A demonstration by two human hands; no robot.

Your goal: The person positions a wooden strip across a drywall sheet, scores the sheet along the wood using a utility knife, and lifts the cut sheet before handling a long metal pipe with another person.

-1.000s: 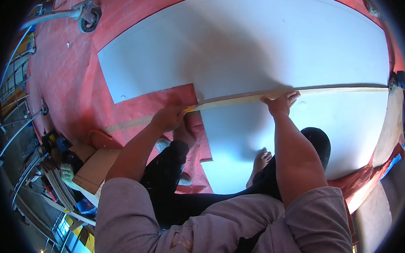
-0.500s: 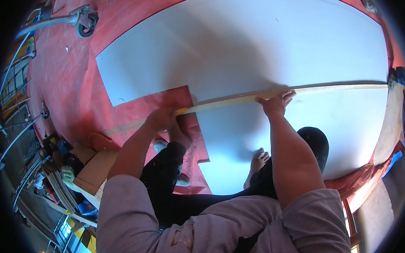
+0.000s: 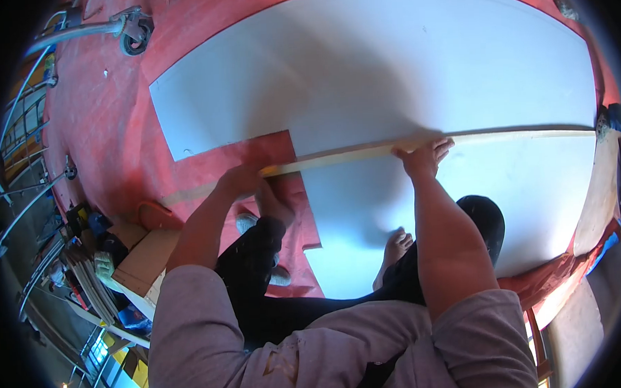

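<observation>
A long, pale wooden strip (image 3: 364,153) lies across a large white board (image 3: 333,70), which rests on a red floor covering. My right hand (image 3: 424,156) presses on the strip with its fingers spread, near the middle of the board. Beside the board's cut-out, my left hand (image 3: 243,180) is closed round a small yellow-orange tool (image 3: 272,171) at the strip's left part. Most of that tool is hidden by the fingers. My bare foot (image 3: 398,244) stands on the board's lower part.
A caster wheel on a metal frame (image 3: 135,36) stands at the upper left. Cardboard boxes (image 3: 145,261) and stacked items lie at the lower left. Grey shoes (image 3: 246,222) sit near my left leg. Crumpled red sheeting (image 3: 542,278) is at the lower right.
My left hand has moved left along the strip with the yellow-orange tool. My right hand stays spread on the strip, and the view has shifted slightly.
</observation>
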